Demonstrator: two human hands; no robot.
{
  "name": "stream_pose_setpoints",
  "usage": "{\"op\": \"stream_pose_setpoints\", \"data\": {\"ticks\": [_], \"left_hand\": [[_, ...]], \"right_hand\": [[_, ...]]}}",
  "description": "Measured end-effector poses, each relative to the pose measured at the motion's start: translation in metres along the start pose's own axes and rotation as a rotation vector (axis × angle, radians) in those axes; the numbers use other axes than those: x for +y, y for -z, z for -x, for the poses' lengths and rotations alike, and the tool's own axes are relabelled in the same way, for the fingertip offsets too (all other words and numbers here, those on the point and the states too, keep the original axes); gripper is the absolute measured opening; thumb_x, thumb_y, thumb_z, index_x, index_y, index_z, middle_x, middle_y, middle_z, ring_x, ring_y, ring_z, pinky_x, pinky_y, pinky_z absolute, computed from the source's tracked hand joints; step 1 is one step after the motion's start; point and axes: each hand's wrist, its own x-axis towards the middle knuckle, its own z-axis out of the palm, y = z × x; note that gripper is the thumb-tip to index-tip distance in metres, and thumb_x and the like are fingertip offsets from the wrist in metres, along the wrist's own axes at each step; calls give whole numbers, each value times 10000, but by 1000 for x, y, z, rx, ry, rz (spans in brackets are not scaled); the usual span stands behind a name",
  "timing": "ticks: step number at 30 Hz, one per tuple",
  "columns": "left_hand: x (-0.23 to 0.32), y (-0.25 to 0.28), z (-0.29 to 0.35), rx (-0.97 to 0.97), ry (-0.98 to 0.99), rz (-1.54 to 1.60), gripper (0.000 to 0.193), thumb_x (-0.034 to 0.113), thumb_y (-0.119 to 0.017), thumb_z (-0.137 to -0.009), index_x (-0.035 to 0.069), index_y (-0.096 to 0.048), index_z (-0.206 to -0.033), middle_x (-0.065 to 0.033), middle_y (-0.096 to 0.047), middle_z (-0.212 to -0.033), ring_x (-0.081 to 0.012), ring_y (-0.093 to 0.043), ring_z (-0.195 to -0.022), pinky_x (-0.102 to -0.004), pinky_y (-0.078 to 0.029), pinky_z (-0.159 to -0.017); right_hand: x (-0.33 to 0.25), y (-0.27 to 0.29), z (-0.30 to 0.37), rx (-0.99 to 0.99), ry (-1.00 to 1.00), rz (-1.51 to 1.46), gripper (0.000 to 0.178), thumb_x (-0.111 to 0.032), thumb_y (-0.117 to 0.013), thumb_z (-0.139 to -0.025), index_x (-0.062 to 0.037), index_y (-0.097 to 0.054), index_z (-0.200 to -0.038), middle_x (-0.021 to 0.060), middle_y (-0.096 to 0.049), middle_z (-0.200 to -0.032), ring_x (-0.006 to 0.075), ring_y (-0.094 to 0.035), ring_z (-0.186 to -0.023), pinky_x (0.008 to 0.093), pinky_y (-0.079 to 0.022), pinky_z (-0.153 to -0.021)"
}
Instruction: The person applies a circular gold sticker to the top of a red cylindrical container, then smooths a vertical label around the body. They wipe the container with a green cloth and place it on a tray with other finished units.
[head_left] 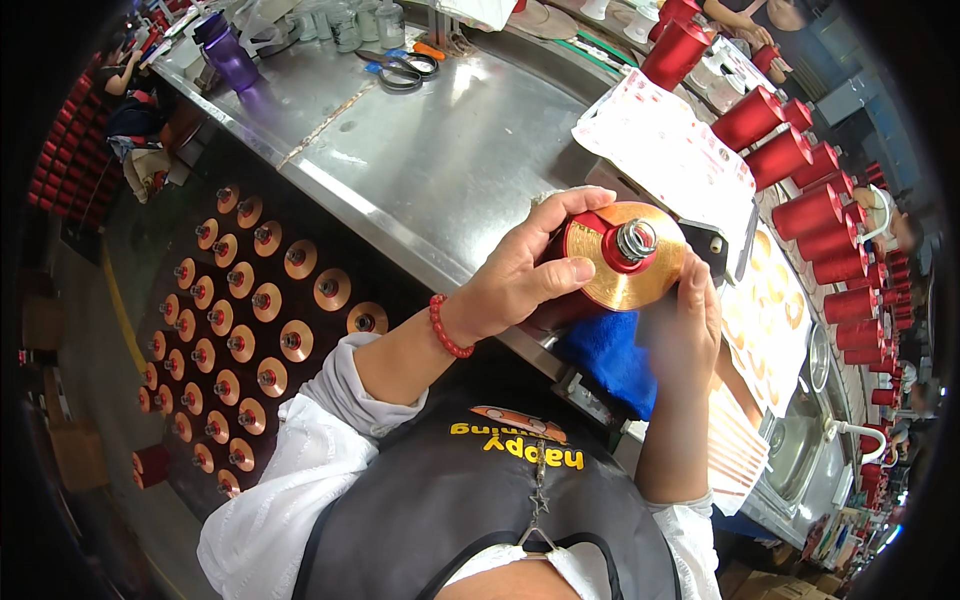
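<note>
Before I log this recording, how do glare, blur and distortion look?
Head view: glare whitens patches of the metal table; head view: the gold disc gleams; head view: a hazy smear blurs the inner edge of the right hand; head view: a dark, rounded fisheye border surrounds the picture.

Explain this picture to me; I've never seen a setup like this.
There is no machine doing the handling here, just a person's bare hands. The single picture comes from a wide fisheye camera worn on the head, looking down, so straight edges bend near the rim.

The left hand and right hand hold a red bottle with a gold top, tilted so its neck faces the camera. The left thumb presses on the gold.

On the metal table lie scissors, with a purple bottle and clear jars farther back. Rows of gold-topped pieces stand at the lower left; red containers line the right.
</note>
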Motion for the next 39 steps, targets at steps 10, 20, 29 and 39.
{"op": "stream_pose_setpoints", "data": {"ticks": [10, 20, 29, 39], "left_hand": [[-1, 9, -3, -14, 43, 5, 707, 217, -634, -942, 6, -282, -1518, -138, -431, -1477, -215, -448, -1362, -372, -357, -1149], [-5, 8, -10, -13, 28, 17, 702, 239, -621, -946, 3, -286, -1516, -146, -427, -1486, -227, -446, -1373, -382, -349, -1157], [-8, 16, -19, 15, 77, 60, 649, 227, -569, -956, -2, -306, -1504, -154, -449, -1474, -225, -463, -1362, -383, -350, -1157], [-13, 18, -23, 27, 55, 17, 640, 234, -561, -961, 1, -310, -1501, -152, -451, -1470, -223, -461, -1361, -382, -351, -1157]], "right_hand": [[10, 0, -6, -9, 29, 198, 288, -179, -741, -915, -27, -552, -1071, 85, -568, -1269, 151, -510, -1168, 325, -383, -1055], [12, 5, -15, -17, 15, 185, 301, -186, -722, -932, -14, -559, -1118, 81, -575, -1261, 144, -513, -1157, 317, -391, -1040], [20, 6, -27, -39, 25, 148, 304, -177, -716, -938, -13, -553, -1136, 76, -571, -1261, 138, -513, -1149, 313, -396, -1038], [22, 10, -33, -45, 9, 157, 295, -176, -708, -942, -12, -549, -1128, 74, -567, -1252, 135, -511, -1138, 311, -397, -1032]]}}
